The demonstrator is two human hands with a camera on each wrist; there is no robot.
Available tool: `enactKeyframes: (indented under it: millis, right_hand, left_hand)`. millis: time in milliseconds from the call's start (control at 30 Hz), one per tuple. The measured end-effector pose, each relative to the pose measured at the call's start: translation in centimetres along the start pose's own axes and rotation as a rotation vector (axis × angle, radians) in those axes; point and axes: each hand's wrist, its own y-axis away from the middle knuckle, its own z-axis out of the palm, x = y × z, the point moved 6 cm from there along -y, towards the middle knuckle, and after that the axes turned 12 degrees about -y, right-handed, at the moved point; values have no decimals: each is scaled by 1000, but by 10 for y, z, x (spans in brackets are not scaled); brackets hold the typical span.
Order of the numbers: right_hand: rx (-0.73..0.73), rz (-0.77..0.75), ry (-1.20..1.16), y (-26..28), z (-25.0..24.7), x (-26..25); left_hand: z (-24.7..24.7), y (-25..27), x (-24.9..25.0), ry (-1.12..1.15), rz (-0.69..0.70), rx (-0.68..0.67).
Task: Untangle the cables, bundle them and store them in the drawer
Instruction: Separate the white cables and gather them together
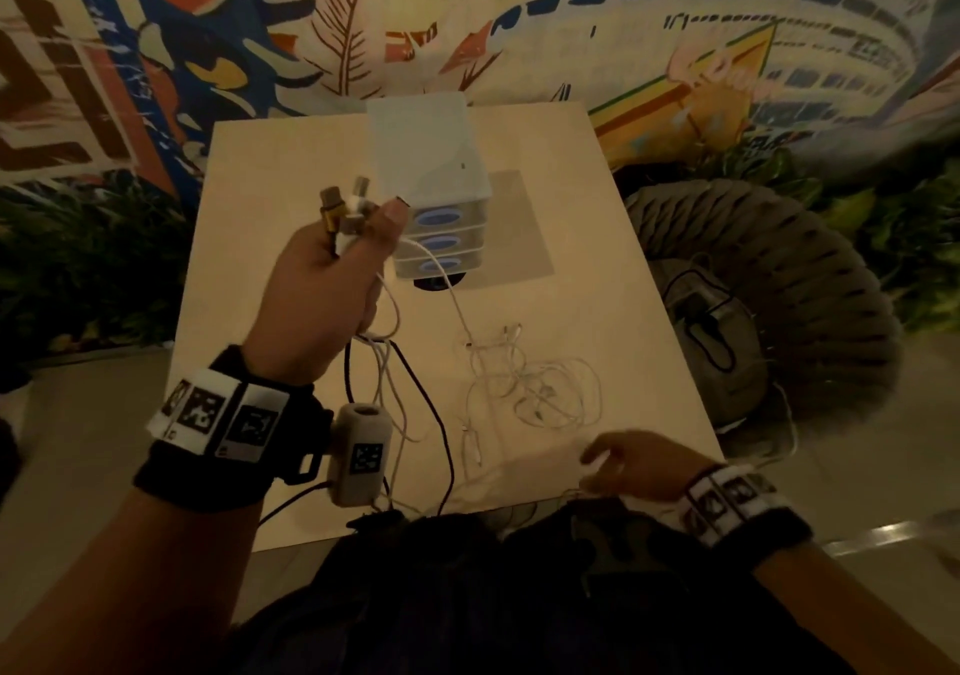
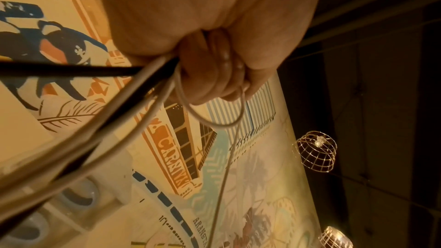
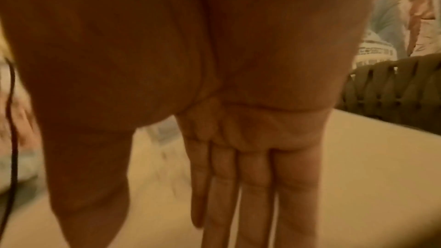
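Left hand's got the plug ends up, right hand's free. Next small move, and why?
Probably the right hand, open and empty at the table's near edge, reaches for the white cable tangle. The left hand grips several plug ends, but their white cables run into that loose tangle on the table.

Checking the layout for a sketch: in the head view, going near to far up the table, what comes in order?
Right hand → loose white cable tangle → drawer unit → mural wall.

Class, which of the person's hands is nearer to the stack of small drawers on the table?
Left. The left hand is raised just beside the drawer stack, gripping cable ends; the right hand is open at the table's near edge, farther away.
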Motion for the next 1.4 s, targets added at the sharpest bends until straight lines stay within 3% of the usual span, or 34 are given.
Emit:
enactKeyframes:
  millis: [33,133,200,300,367,467,533,633,733,833,900,1000,1100,1233,1400]
  right_hand:
    - [59,-33,-60,7,-23,-24]
    - [267,-390,-305,38,-73,-118]
    - [234,-622,-419,58,-80,-181]
    - [135,-728,-369,59,-66,-235]
    - [182,-713,-332,48,-60,-232]
    - [211,-646,-326,29,-52,-189]
    - [94,-537,-268,15,-29,-154]
    - [-134,-345,-19,-4,25,-101]
    - [-207,-278,147,-2,41,-83]
    - [-1,-342,-76,20,-2,-117]
    - [133,-522,-274,39,-32,-158]
    - [100,-716,-370,51,-43,-222]
    - [-40,-711,-471,40,-27,-260]
    - [-185,-633,-762,12,5,-242]
    - [-226,-452,-872,-25,39,-176]
  left_hand:
    - [5,3,1,-36,-6,-38]
    - [21,11,5,-256,5,-183]
    - [32,16,9,-321,40,-251]
    - [36,17,19,-334,87,-202]
    - [30,17,25,-328,81,-116]
    - [10,11,20,-205,41,5]
    - [-1,7,13,-32,-5,52]
    - [-3,6,12,202,-45,14]
    - [6,11,20,245,-44,-73]
    - [21,20,25,187,-10,-157]
    - [33,27,29,175,24,-232]
    - [52,36,40,127,109,-302]
    - [47,36,51,63,130,-217]
    - [18,24,53,258,134,-137]
    - [8,22,40,356,116,-84]
